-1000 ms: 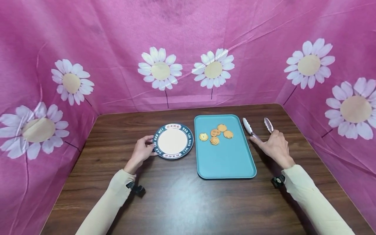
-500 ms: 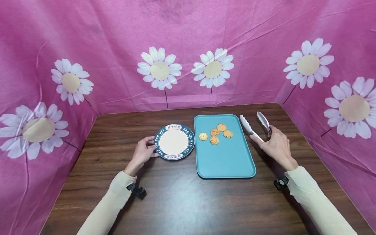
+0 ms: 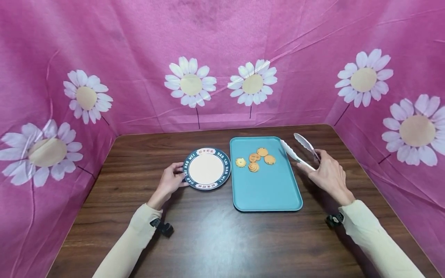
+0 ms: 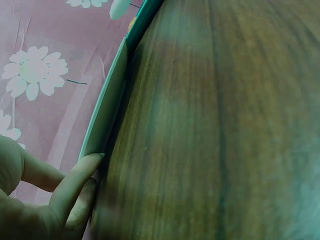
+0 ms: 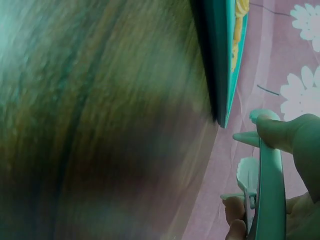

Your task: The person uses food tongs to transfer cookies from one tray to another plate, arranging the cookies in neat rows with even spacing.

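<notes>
A round plate (image 3: pixel 206 169) with a dark patterned rim lies left of the tray. My left hand (image 3: pixel 170 181) holds its left rim, and the left wrist view shows fingertips (image 4: pixel 92 162) against the plate's edge. To the right of the tray, my right hand (image 3: pixel 328 173) grips a pair of tongs (image 3: pixel 293 151) between thumb and fingers. Their two scalloped tips are spread apart and point away; one tip is over the tray's right rim. In the right wrist view an arm of the tongs (image 5: pixel 271 185) runs through the hand, whose palm side is partly hidden.
On the wooden table (image 3: pixel 208 239) sits a teal tray (image 3: pixel 267 193). Several cookies, among them a swirl cookie (image 3: pixel 253 166) and a pale fluted one (image 3: pixel 240 162), lie in its upper half. A pink flowered cloth (image 3: pixel 222 112) hangs around the back and sides.
My right hand has raised the tongs a little and swung their tips left, toward the tray. The plate has shifted slightly right with my left hand at its rim. The cookies lie unmoved.
</notes>
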Tool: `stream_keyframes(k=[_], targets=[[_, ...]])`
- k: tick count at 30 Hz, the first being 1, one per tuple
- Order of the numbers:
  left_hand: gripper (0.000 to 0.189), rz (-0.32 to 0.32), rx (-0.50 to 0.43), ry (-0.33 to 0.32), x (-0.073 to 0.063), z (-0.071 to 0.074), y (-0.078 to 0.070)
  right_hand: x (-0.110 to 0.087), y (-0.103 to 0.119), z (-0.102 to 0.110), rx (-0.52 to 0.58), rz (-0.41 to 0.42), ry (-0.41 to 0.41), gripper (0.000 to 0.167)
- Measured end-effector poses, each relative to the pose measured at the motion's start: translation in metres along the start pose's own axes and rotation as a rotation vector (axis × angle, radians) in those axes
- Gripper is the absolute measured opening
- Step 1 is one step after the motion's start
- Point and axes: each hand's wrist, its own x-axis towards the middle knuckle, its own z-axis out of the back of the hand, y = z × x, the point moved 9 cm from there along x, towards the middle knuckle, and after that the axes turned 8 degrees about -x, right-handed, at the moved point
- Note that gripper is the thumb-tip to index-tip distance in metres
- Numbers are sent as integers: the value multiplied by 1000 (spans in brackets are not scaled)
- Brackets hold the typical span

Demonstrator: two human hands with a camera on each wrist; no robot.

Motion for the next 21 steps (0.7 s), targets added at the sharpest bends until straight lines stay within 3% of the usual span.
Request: stream_keyframes(k=[10, 21], targets=[[51, -10, -27, 23, -1, 0, 2, -6, 21, 2, -64, 114, 99, 87], [51, -8, -50, 28, -2, -1, 1, -16, 43, 2, -87, 216, 185, 77]])
